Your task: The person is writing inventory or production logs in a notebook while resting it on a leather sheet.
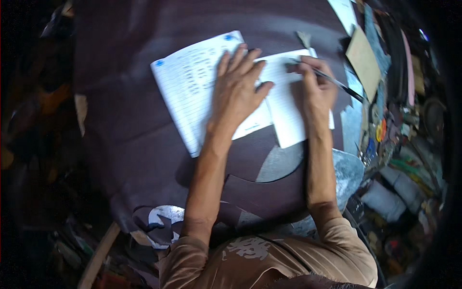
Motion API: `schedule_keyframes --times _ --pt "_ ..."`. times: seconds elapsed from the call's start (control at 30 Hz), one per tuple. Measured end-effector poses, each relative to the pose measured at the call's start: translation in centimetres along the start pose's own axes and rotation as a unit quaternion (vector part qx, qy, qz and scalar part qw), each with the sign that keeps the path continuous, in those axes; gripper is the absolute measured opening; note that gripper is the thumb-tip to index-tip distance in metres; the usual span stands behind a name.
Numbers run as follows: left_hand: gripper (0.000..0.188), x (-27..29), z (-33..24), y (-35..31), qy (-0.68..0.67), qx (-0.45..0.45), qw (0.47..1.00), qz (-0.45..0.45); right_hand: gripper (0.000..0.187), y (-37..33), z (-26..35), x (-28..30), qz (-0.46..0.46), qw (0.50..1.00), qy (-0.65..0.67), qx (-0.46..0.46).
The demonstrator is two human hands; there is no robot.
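A lined notebook [185, 113] with handwriting on its page lies open on a dark brown sheet of leather-like material [130, 120]. My left hand [238, 89] rests flat on it with fingers spread, covering part of the writing. Just right of it is a smaller white lined sheet [286, 115], tilted and meeting the notebook; whether it is attached I cannot tell. My right hand [317, 86] is over this sheet, its fingers closed round a pen [339, 85]. The pen slants, its dark end pointing right and its tip toward the sheet's upper part.
Cut pieces of the brown material [264, 195] lie near my body. A small frayed brush-like thing [304, 39] sits beyond the sheet. At the right are a tan board [364, 62], orange-handled scissors-like loops [381, 130] and cluttered scraps. A wooden bar [98, 257] stands at lower left.
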State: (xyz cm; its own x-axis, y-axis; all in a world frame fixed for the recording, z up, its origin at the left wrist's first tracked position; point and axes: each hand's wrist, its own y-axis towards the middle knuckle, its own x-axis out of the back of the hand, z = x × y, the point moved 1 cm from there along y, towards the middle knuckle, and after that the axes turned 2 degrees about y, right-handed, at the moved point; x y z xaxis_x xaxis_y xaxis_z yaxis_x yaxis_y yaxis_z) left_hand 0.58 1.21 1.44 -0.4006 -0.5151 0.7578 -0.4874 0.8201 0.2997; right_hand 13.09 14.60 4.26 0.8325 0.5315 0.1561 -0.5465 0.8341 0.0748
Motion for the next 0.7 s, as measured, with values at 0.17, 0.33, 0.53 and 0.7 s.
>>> schedule_keyframes --times 0.17,0.33,0.53,0.7 --pt "0.048 0.0 0.1 0.0 0.005 0.011 1.000 0.022 0.013 -0.3 -1.5 -0.3 0.006 1.000 0.030 -0.004" --pt "0.049 -0.3 0.2 -0.1 0.001 0.009 1.000 0.029 0.018 -0.8 -1.1 -0.8 0.054 0.996 -0.065 0.016" --pt "0.048 -0.2 0.2 -0.1 0.004 0.008 0.999 0.031 0.016 -0.8 -1.1 -1.7 0.060 0.993 -0.096 0.029" --pt "0.046 -0.4 0.3 -0.2 -0.006 0.009 1.000 0.025 0.016 -0.9 -1.0 -1.9 0.076 0.990 -0.117 0.019"
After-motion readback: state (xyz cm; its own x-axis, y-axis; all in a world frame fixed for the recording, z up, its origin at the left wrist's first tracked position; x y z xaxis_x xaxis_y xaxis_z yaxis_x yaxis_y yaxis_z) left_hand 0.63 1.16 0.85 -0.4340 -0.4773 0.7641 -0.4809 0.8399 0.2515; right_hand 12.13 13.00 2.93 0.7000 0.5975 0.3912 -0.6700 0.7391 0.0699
